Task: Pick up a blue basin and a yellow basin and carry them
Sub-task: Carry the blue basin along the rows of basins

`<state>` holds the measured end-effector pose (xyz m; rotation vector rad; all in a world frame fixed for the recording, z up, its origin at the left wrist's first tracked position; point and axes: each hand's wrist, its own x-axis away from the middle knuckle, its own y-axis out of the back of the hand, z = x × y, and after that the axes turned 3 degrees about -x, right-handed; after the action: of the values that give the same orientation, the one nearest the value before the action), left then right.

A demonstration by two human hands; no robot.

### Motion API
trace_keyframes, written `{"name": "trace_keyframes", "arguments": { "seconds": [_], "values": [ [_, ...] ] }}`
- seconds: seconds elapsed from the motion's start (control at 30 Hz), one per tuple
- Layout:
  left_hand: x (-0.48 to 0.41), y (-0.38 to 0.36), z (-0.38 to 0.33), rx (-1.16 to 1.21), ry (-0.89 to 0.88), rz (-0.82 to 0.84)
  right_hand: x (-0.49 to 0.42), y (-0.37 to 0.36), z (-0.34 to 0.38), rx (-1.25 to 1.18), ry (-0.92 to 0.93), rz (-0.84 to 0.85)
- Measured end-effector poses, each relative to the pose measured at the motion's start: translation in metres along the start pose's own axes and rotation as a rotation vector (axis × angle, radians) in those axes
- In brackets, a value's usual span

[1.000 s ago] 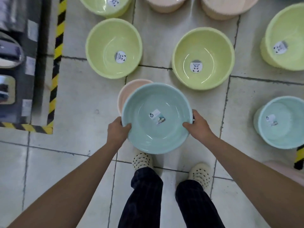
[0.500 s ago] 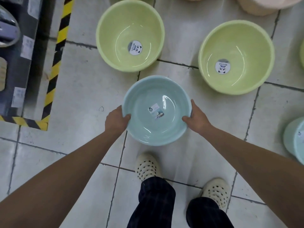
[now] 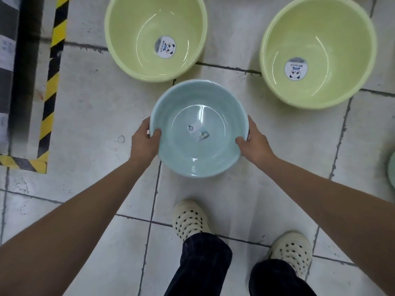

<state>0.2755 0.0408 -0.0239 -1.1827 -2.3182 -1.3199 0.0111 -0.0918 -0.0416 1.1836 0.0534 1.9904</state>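
Bright, even, cool light from overhead. Curved glare streaks inside blue basin [image 3: 198,150], left yellow basin [image 3: 132,39], right yellow basin [image 3: 333,60]. Soft, weak shadows on floor [image 3: 96,107]. Blue basin's label [image 3: 197,131] smeared by slight motion blur. Left edge dark, hazy. Wide-angle bending of tile lines [image 3: 341,133] toward corners.

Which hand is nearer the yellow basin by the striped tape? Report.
Left. The left hand, on the blue basin rim, is near the yellow basin; the right hand grips the opposite rim, farther off.

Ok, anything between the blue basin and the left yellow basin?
Nothing visible. The left hand and right hand hold the blue basin; only bare floor tile shows between it and that yellow basin.
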Motion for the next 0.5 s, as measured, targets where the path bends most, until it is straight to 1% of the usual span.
{"name": "trace_keyframes", "arguments": {
  "seconds": [0.07,0.17,0.3,0.37,0.43,0.5],
  "values": [
    [0.002,-0.002,0.001,-0.012,-0.014,-0.006,0.004,-0.003,-0.004,-0.025,-0.001,-0.002],
    [0.0,-0.009,0.005,-0.074,-0.017,0.062,0.002,-0.01,-0.01,-0.031,-0.055,-0.008],
    [-0.001,-0.023,0.012,-0.084,0.028,0.096,-0.009,-0.013,-0.026,0.008,-0.1,-0.012],
    [0.002,-0.029,0.015,-0.109,0.019,0.131,-0.01,-0.01,-0.036,-0.008,-0.104,-0.024],
    [0.008,-0.036,0.014,-0.118,0.023,0.151,-0.006,-0.005,-0.044,-0.055,-0.101,-0.062],
    [0.017,-0.042,0.009,-0.087,0.035,0.117,0.003,0.001,-0.047,-0.143,-0.105,-0.147]
  ]
}}
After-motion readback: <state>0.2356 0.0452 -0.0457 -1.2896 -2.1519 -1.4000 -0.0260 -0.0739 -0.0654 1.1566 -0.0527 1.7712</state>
